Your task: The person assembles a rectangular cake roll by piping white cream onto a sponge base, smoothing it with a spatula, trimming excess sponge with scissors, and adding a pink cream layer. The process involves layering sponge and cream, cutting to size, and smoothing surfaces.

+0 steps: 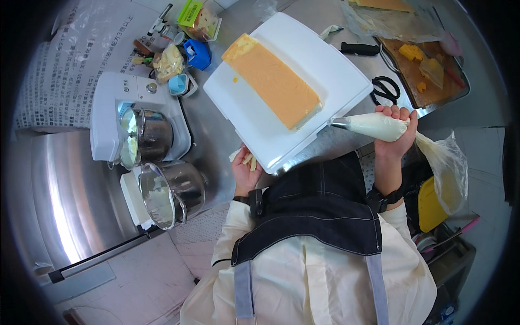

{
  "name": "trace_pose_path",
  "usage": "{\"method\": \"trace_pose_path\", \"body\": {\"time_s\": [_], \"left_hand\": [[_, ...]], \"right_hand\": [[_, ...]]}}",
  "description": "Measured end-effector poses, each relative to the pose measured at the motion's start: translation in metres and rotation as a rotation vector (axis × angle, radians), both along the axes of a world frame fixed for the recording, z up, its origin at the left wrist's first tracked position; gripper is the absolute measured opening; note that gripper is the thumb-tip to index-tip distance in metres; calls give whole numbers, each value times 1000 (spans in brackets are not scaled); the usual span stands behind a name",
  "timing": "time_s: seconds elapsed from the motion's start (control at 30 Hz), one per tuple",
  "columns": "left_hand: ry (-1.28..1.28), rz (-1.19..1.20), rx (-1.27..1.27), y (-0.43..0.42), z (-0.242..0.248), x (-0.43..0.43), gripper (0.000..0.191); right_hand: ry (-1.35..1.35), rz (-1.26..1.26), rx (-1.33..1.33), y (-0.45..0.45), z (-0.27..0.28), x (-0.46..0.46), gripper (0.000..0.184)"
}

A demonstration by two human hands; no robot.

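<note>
My right hand (pixel 396 130) is closed around a piping bag (pixel 375 125) filled with pale cream. Its metal piping tip (pixel 340 122) points left, at the right edge of a white plastic tray or lid (pixel 252 118). The clear loose end of the bag hangs down behind my wrist. On the white plastic lies a long rectangular slab of sponge cake (pixel 276 83), golden on top. Beside the tray's near left corner, my left hand (pixel 246 172) grips pale, strip-like pieces (pixel 248 159); what they are is unclear.
A white stand mixer (pixel 109 105) and a steel mixing bowl (pixel 191 189) stand at left. A black-handled knife (pixel 359 49), black scissors (pixel 386 90) and a baking tray (pixel 465 91) with yellow scraps lie right. A blue tape dispenser (pixel 198 55) sits behind the mixer.
</note>
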State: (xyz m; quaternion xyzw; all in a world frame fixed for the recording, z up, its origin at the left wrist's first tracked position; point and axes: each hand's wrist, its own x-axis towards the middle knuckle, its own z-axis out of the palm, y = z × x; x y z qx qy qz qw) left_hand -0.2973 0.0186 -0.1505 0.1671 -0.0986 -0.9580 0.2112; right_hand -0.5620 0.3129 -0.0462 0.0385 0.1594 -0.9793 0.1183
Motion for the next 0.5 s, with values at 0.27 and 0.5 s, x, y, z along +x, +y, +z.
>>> {"method": "trace_pose_path", "body": {"time_s": [0.27, 0.5], "left_hand": [[71, -45, 148, -1, 50, -32, 51], [-173, -12, 159, 22, 60, -39, 53]], "right_hand": [[-96, -64, 61, 0, -2, -4, 50], [-88, -120, 40, -8, 6, -7, 51]]}}
